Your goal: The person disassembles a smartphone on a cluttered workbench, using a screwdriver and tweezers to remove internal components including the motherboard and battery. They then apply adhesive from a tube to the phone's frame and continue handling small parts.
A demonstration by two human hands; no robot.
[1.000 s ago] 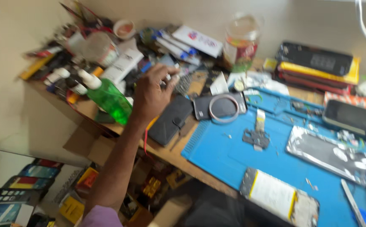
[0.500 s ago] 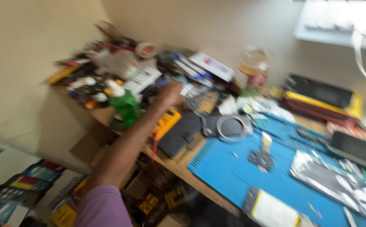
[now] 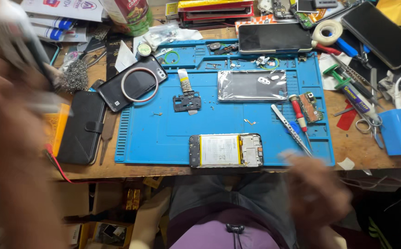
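At left: left hand [image 3: 7,92] blurred, perhaps gripping tool [image 3: 34,41] | right hand [image 3: 318,189] blurred, grip unclear

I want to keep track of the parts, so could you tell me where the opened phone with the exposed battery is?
In the head view, the opened phone lies at the near edge of the blue mat, left of the blurred right hand.

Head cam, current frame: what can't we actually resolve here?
- Left hand: smeared by motion blur; the long thing it holds and its grip are unreadable.
- Right hand: blurred too; whether it holds anything is unclear.
- Small screws and parts on the blue mat: too small to identify.
- Green object at the left edge: hidden behind the blurred arm and cut by the frame.
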